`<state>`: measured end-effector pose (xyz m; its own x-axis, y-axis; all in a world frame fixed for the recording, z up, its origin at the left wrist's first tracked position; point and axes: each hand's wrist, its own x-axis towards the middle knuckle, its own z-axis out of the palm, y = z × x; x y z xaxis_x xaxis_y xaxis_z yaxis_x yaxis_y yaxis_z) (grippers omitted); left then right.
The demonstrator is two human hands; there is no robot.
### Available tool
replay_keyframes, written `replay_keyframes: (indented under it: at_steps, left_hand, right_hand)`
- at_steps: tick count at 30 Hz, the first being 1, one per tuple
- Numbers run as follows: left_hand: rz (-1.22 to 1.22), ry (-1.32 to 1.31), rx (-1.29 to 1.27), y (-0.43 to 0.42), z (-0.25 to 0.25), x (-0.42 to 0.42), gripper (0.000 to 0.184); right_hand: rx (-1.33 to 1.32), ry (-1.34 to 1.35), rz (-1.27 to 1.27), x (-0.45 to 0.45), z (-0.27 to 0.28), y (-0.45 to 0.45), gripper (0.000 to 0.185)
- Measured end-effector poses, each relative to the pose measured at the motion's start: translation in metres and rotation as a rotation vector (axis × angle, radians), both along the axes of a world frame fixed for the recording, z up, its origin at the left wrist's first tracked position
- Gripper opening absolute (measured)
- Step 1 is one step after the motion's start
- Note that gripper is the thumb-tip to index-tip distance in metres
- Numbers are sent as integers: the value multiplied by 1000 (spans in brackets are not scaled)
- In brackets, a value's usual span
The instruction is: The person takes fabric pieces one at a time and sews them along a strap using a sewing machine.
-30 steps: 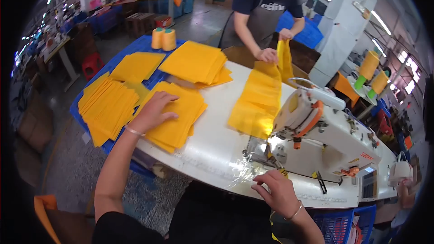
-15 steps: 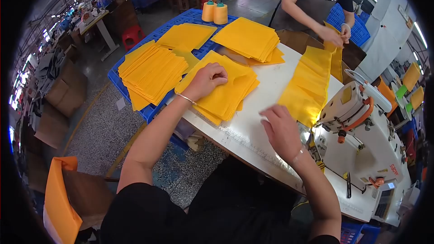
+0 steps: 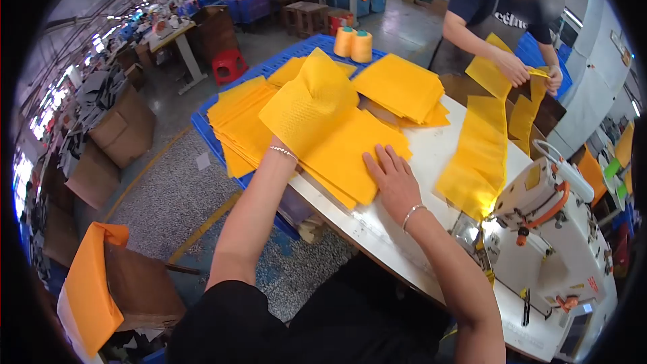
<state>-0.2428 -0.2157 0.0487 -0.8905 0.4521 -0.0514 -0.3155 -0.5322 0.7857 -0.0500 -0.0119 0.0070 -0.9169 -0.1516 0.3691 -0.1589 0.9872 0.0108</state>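
Yellow fabric [image 3: 310, 104] is raised over the left hand [image 3: 278, 142], whose fingers are hidden, so their grip cannot be told. Unclenched, the right hand [image 3: 399, 189] is laid on the stack [image 3: 360, 152] on the white table [image 3: 435, 148]; light, flat pressure should be applied there, so lower layers are kept aligned.

Table [image 3: 426, 162]: smooth white top, glossy. On table: sheets [image 3: 357, 155], yellow cloth-like material, matt, finely textured; machine [image 3: 576, 229], smooth white casing. At table's far left: crate [image 3: 290, 50], blue plastic. Left of table: carton [image 3: 121, 131], matt brown cardboard.
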Motion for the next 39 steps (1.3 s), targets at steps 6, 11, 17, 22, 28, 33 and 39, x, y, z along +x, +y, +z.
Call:
replay_keyframes:
  at_steps: [6,11,17,22,28,33,39]
  left_hand:
    - [291,-41,25,-1,47,24,47]
    - [110,157,-35,11,66,80,41]
    - [-260,1308,-519,103,46,206,11]
    - [-217,1824,-515,157,-44,246,23]
    - [-400,1913,-649,181,-46,237,39]
    - [-371,2047,-643,194,-50,230,51]
    - [-367,2056,-527,203,-49,226,48]
  right_hand:
    - [-33,-45,-17,-4,3,-2,55]
    - [-71,18,-41,36,24,-13,52]
    - [-367,-107,18,220,45,0,28]
    - [-296,365,-633,305,38,41,24]
    - [-1416,192,-791,337,48,52,32]
    - [-1787,-324,-665,349,58,86,33]
    - [-1769,-344,-644,349,54,94,29]
